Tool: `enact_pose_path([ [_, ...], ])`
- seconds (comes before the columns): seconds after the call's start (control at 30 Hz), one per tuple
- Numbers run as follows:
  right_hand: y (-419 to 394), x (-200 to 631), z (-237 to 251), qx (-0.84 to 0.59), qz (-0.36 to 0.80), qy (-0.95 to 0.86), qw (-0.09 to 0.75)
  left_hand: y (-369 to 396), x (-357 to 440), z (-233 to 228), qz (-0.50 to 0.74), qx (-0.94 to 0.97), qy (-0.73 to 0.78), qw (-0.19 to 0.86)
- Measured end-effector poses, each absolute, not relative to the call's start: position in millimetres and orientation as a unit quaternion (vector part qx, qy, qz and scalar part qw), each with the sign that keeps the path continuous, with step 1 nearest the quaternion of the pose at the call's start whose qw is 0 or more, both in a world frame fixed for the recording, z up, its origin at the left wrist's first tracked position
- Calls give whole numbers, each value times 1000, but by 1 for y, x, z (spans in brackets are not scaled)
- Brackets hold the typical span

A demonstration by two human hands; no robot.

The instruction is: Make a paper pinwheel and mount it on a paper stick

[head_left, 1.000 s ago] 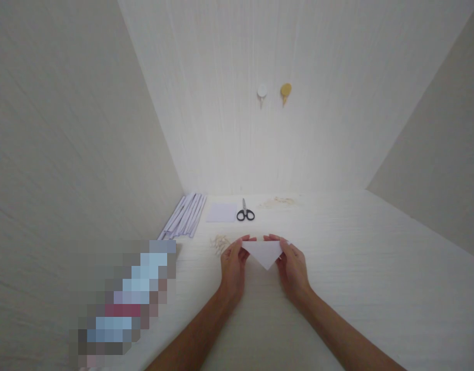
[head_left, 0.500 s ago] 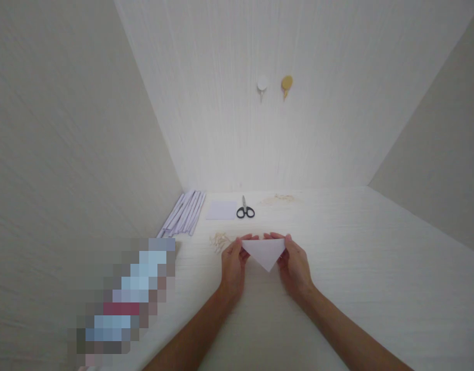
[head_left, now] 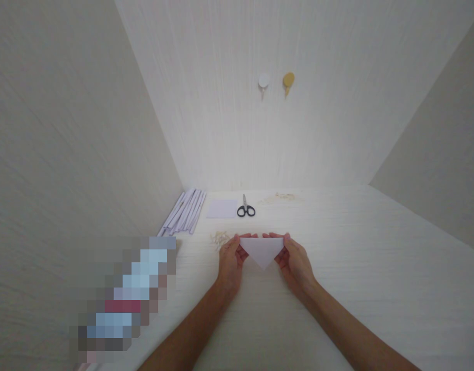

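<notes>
Paper triangle [head_left: 262,251], point near: corners still pinched by left hand [head_left: 229,260] and right hand [head_left: 296,263], barely shifted; fold unchanged.

Scissors [head_left: 245,208] at bench [head_left: 356,268] 12 o'clock; paper square [head_left: 222,208] beside; paper strips [head_left: 184,215] 10 o'clock; two wall hooks [head_left: 263,82] above.

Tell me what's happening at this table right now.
A person holds a white paper triangle by its two upper corners, left hand on one, right hand on the other, its point aimed toward them. Behind it on the table lie scissors, a paper square and a bundle of paper strips.
</notes>
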State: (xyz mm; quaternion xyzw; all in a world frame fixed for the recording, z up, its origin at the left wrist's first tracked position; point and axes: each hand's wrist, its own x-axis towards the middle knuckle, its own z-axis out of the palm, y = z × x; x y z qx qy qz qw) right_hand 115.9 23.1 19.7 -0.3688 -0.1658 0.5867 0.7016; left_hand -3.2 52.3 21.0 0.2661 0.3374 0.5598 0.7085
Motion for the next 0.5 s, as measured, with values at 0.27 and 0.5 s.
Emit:
enact_pose_path([
  [0.27,22,116,25,-378,606,-135,687,52,-5,22,554,264,350,708],
  [0.5,21,117,22,-388,592,-160,688,51,-3,21,549,265,354,709],
])
